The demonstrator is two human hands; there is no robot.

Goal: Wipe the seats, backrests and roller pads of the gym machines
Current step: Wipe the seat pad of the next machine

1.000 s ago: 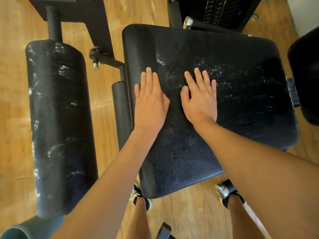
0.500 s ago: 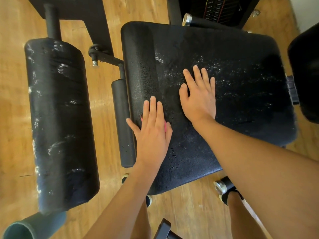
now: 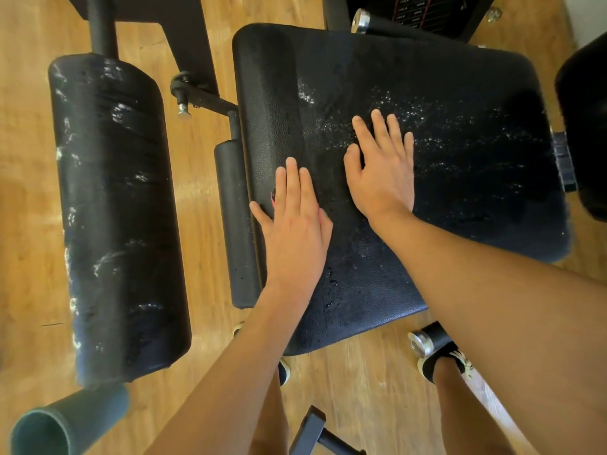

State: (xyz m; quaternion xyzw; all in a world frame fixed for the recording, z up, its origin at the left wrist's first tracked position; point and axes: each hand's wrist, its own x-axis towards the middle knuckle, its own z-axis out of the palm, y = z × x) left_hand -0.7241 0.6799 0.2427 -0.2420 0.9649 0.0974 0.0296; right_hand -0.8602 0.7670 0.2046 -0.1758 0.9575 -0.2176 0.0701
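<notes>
The black padded seat (image 3: pixel 443 93) fills the middle of the head view, speckled with white droplets across its centre. My left hand (image 3: pixel 295 231) lies flat near the seat's left edge, fingers straight, pressing a pink cloth (image 3: pixel 272 198); only thin slivers of the cloth show beside my fingers. To its right, my right hand (image 3: pixel 382 172) rests flat on the seat with spread fingers and holds nothing. A large black roller pad (image 3: pixel 115 208) with white smears lies left of the seat. A slim black roller (image 3: pixel 235 218) runs along the seat's left side.
Wooden floor surrounds the machine. A metal adjustment pin (image 3: pixel 184 110) juts between roller pad and seat. The weight stack (image 3: pixel 417 11) stands behind, another black pad (image 3: pixel 588 126) at the right edge. A grey-green tube (image 3: pixel 65 418) and a chrome-capped bar (image 3: pixel 423 343) sit near my feet.
My left hand has slid back toward me along the seat's left side, from level with my right hand to below it. My right hand has stayed in place.
</notes>
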